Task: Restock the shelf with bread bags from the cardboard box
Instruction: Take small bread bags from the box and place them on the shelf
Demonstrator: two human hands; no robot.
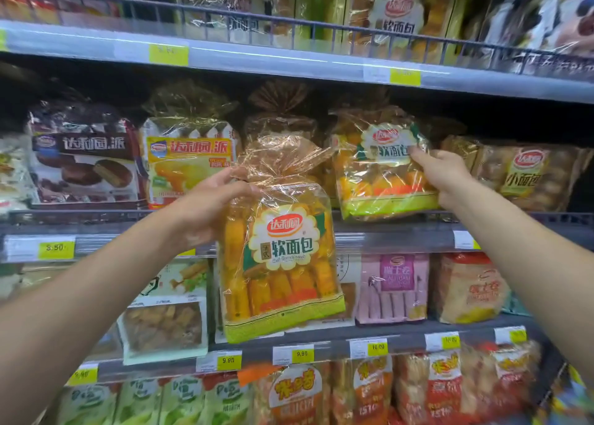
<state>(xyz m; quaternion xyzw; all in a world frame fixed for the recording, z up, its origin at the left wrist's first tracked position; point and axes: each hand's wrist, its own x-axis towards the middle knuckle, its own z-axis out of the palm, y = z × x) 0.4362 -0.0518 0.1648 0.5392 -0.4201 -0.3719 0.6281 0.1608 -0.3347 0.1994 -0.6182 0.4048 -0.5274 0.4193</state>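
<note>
- The left hand (209,206) curls its fingers round the tied neck of the first bread bag (283,263). The bag hangs in the air in front of the shelves, not on any of them.
- The right hand (445,175) grips the right side of the second bread bag (379,170), with the thumb on the front. The bottom of this bag sits at the front rail of the middle shelf (401,231).
- The cardboard box is not in view.
- The step looks like this: set the second bag in place, then put the first one beside it.
- To do it well, push the second bag back and stand it up straight, so it does not tip over the rail.
- Lift the first bag over the rail, bottom first, into the space between the yellow pie bag (189,164) and the second bag. A brown bag (279,119) stands at the back there.
- Hold gently. The bread is soft and can squash.
- The first bag's long side runs up and down. Its tied top points up and its label faces the person.
- The second bag leans, with its top tipped up and to the left. Its label faces out too.
</note>
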